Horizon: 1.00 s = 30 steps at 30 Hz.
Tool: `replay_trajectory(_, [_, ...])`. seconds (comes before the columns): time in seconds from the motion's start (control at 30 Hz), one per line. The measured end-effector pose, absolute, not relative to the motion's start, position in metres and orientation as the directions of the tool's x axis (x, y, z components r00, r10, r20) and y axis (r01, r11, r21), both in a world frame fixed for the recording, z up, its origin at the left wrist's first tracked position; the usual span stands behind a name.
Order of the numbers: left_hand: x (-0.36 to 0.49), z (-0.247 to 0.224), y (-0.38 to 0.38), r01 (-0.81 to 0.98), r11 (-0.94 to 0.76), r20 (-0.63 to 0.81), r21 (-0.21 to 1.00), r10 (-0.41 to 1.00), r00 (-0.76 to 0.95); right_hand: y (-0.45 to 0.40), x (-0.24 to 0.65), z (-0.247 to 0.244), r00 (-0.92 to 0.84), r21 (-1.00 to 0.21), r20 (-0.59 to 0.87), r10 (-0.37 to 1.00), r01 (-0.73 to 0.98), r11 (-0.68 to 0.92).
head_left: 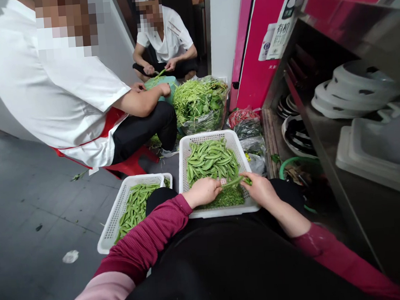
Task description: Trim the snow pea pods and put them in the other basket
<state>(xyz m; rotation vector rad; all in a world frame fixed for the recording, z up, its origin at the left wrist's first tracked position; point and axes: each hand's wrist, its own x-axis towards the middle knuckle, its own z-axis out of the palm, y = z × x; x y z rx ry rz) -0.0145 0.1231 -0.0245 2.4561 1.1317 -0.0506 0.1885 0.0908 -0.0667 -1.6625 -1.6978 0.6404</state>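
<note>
A white perforated basket point(183, 163) rests at my lap, with a heap of green pea pods point(212, 158) in its far part and a pile of small green trimmings point(229, 198) nearer me. Over the trimmings, a single pea pod point(232, 182) is stretched between my hands. My left hand point(203, 192) pinches its left end. The fingers of my right hand point(260, 189) are closed round the other end, where more green shows, perhaps further pods. On the floor at my left, a second white basket point(105, 238) holds more pea pods point(137, 206).
A person in white point(60, 87) sits on a red stool point(135, 162) at left; another person point(166, 32) squats beyond. Leafy greens point(199, 99) fill a large bag ahead. A metal shelf point(324, 145) with white containers point(354, 87) stands close on my right.
</note>
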Motion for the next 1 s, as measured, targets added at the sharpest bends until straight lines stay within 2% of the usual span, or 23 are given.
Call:
replay_trajectory(0.03, [-0.016, -0.022, 0.124, 0.743, -0.604, -0.233, 0.287, 0.709, 0.666, 0.089, 0.192, -0.064, -0.02, -0.579, 0.187, 0.982, 0.805, 0.126])
replay_trajectory(0.1, [-0.018, -0.016, 0.125, 0.744, -0.648, -0.301, 0.161, 0.686, 0.662, 0.086, 0.194, -0.055, -0.179, -0.315, 0.263, 0.948, 0.913, 0.26])
replay_trajectory(0.13, [-0.018, -0.012, 0.125, 0.733, -0.668, -0.332, 0.127, 0.668, 0.666, 0.085, 0.192, -0.049, -0.268, -0.249, 0.265, 0.926, 0.909, 0.334])
replay_trajectory(0.2, [-0.016, -0.003, 0.126, 0.695, -0.71, -0.358, 0.114, 0.623, 0.696, 0.086, 0.184, -0.039, -0.448, -0.225, 0.216, 0.867, 0.842, 0.491])
replay_trajectory(0.27, [-0.014, 0.003, 0.127, 0.65, -0.74, -0.31, 0.172, 0.586, 0.749, 0.09, 0.173, -0.033, -0.567, -0.296, 0.16, 0.808, 0.753, 0.587])
replay_trajectory(0.33, [-0.013, 0.005, 0.129, 0.62, -0.727, -0.178, 0.295, 0.595, 0.784, 0.095, 0.164, -0.032, -0.576, -0.45, 0.172, 0.799, 0.676, 0.584])
replay_trajectory(0.37, [-0.012, 0.003, 0.129, 0.612, -0.689, -0.1, 0.389, 0.629, 0.771, 0.097, 0.16, -0.034, -0.522, -0.554, 0.203, 0.828, 0.637, 0.537])
replay_trajectory(0.43, [-0.008, -0.008, 0.127, 0.583, -0.536, 0.01, 0.611, 0.741, 0.671, 0.099, 0.155, -0.038, -0.307, -0.785, 0.209, 0.928, 0.514, 0.346])
replay_trajectory(0.5, [-0.001, -0.028, 0.121, 0.526, -0.336, -0.005, 0.782, 0.839, 0.544, 0.101, 0.156, -0.041, -0.071, -0.957, 0.089, 0.994, 0.269, 0.105])
replay_trajectory(0.57, [0.006, -0.052, 0.112, 0.527, -0.227, -0.096, 0.819, 0.852, 0.515, 0.105, 0.165, -0.042, 0.125, -0.997, -0.04, 0.991, -0.07, -0.032])
replay_trajectory(0.67, [0.01, -0.081, 0.103, 0.649, -0.357, -0.22, 0.672, 0.741, 0.635, 0.116, 0.199, -0.037, 0.401, -0.863, -0.194, 0.895, -0.503, 0.039])
replay_trajectory(0.73, [0.006, -0.089, 0.105, 0.692, -0.499, -0.22, 0.522, 0.704, 0.675, 0.123, 0.227, -0.033, 0.42, -0.759, -0.303, 0.855, -0.649, 0.05])
replay_trajectory(0.8, [-0.002, -0.09, 0.114, 0.749, -0.56, -0.236, 0.354, 0.721, 0.651, 0.125, 0.245, -0.03, 0.334, -0.692, -0.345, 0.877, -0.722, 0.002])
replay_trajectory(0.9, [-0.014, -0.092, 0.132, 0.835, -0.529, -0.348, 0.151, 0.763, 0.545, 0.12, 0.245, -0.031, 0.197, -0.671, -0.381, 0.903, -0.731, -0.124])
replay_trajectory(1.0, [-0.023, -0.1, 0.144, 0.858, -0.504, -0.389, 0.093, 0.775, 0.498, 0.112, 0.218, -0.039, 0.05, -0.688, -0.4, 0.915, -0.676, -0.264])
